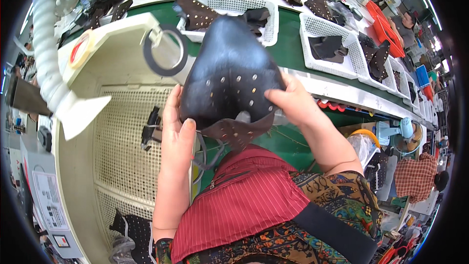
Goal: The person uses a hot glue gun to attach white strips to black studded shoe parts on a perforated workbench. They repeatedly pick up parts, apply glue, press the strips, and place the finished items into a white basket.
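Note:
Held up in front of my chest is a dark leather shoe upper [229,54], smooth and shiny over its rounded top. Rows of small metal studs dot its lower part, and a brown studded flap [239,133] hangs from the bottom edge. My left hand [175,132] grips its left side, the thumb near the lower corner and the fingers partly behind it. On the right edge my right hand [295,100] closes on the leather, its thumb pressed on the front beside the studs.
A cream-coloured bench hood [73,166] with a perforated panel stands left, a white flexible duct [46,54] hanging over it. A tape roll [165,71] hangs at its edge. Beyond runs a green conveyor [288,24] with white baskets [327,68] of studded pieces. People work around.

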Motion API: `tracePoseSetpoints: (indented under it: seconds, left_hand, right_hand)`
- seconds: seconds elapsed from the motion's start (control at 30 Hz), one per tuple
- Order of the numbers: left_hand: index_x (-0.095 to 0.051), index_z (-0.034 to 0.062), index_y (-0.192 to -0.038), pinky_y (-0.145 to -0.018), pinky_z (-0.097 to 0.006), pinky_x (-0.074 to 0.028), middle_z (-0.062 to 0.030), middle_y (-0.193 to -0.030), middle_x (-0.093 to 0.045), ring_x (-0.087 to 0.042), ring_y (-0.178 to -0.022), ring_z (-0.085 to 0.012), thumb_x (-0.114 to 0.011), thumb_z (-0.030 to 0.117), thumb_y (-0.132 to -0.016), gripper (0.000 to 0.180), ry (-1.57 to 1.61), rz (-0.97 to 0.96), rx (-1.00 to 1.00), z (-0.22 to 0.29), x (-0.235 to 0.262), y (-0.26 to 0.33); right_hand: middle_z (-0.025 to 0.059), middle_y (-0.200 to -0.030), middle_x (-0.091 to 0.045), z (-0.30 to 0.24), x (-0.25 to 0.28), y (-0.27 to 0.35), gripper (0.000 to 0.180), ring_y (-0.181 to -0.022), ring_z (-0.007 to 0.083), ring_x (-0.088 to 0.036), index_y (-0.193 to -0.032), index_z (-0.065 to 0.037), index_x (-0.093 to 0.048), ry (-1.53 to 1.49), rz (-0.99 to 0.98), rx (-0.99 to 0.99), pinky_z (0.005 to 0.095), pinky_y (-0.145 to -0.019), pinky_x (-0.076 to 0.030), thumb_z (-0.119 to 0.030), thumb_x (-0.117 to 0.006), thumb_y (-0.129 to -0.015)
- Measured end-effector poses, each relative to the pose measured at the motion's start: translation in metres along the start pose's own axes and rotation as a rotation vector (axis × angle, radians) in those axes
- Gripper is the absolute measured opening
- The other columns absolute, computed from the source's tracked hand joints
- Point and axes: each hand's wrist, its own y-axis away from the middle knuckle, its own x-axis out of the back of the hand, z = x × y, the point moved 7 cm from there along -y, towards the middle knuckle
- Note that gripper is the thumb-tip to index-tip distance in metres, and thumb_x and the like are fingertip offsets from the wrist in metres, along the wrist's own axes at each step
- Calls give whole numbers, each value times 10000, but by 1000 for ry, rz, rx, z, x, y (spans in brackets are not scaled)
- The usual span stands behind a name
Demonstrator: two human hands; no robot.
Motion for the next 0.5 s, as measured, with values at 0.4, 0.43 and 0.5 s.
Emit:
tracePoseSetpoints:
  seconds: [0.4,0.43,0.5]
  left_hand:
    - [-341,22,-1387,-975,-378,-393,-162,-1311,-485,-548,-1102,-247,-502,188,-940,504,-290,250,293,-38,32,35]
    - [-351,26,-1381,-967,-367,-401,-160,-1294,-502,-556,-1088,-237,-485,165,-948,474,-293,354,301,-43,43,51]
    - [-372,33,-1369,-958,-347,-408,-155,-1287,-509,-557,-1087,-223,-477,152,-955,443,-274,549,385,-41,57,77]
  right_hand:
    - [121,-975,-632,-43,199,-269,207,-850,217,-634,-1044,20,-548,-182,255,162,334,-757,-533,-17,-534,-840]
    - [126,-986,-636,-22,228,-313,197,-884,226,-629,-1048,15,-560,-267,237,107,343,-794,-524,-33,-533,-859]
    - [136,-1090,-628,17,272,-377,232,-976,227,-610,-1101,23,-577,-262,224,10,331,-896,-489,-61,-492,-903]
